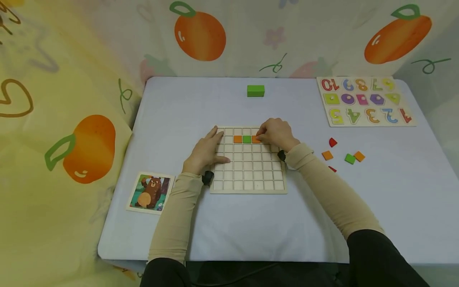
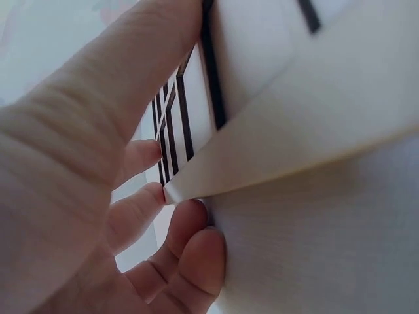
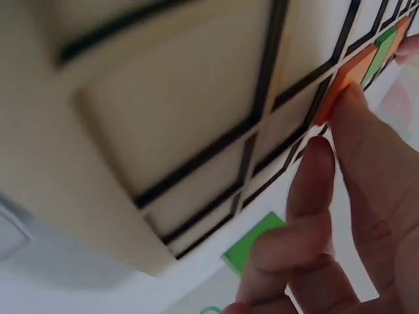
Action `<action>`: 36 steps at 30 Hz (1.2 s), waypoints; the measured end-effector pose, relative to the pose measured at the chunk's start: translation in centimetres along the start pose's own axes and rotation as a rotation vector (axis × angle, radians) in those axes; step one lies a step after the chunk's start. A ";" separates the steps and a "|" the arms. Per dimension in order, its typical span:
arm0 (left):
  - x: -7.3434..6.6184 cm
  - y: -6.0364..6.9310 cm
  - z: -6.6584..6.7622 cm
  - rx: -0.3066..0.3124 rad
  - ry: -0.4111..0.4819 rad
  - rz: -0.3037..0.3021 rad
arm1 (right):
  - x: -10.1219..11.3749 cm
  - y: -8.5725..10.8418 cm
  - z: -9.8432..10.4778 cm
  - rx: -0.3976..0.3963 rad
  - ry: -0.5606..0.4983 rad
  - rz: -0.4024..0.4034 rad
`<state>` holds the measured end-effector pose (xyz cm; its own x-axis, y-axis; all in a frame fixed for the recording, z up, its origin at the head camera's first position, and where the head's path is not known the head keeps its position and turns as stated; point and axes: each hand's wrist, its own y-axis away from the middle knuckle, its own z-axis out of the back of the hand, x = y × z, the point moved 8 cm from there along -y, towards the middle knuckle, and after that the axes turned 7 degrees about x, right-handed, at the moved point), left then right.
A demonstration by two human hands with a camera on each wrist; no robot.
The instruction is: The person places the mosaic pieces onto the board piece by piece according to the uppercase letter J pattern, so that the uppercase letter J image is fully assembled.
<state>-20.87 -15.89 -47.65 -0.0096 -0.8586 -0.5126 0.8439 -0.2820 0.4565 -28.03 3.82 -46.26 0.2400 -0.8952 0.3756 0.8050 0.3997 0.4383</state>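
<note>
A pale wooden grid board [image 1: 248, 186] lies on the table before the person. Along its left edge, the left hand [image 1: 206, 153] rests with fingers extended at the rim and thumb laid over the cells; the left wrist view shows fingertips [image 2: 196, 252] against the edge. High on the grid, an orange square tile [image 1: 238, 139] and a green square tile [image 1: 246, 139] sit side by side. Right of them, the right hand [image 1: 277, 132] pinches another orange square tile [image 3: 340, 85] at its cell. Its thumb lies on that tile; part of the tile is hidden.
To the right are loose red [image 1: 332, 142], orange [image 1: 327, 155] and green [image 1: 350, 158] pieces. A number-and-shape puzzle board [image 1: 335, 107] lies at the back right, a green block [image 1: 255, 91] at the back, and a bear picture puzzle [image 1: 150, 192] at the left.
</note>
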 end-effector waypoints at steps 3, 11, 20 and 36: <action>-0.1 0.0 0.0 -0.002 0.006 0.001 | 0.3 0.2 0.2 -0.015 0.025 -0.001; -0.3 -0.1 0.0 -0.001 0.026 0.002 | -0.8 0.9 1.0 0.037 0.001 0.012; -0.1 0.1 -0.2 0.009 0.035 0.010 | -4.9 3.9 2.2 0.065 0.003 0.004; 0.1 -0.1 -0.2 0.026 0.006 0.021 | -12.7 8.8 2.8 0.078 0.009 -0.094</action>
<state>-20.83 -15.85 -47.86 0.0116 -0.8618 -0.5072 0.8298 -0.2747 0.4857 -25.48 19.28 -44.93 0.1712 -0.9310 0.3225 0.7798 0.3281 0.5332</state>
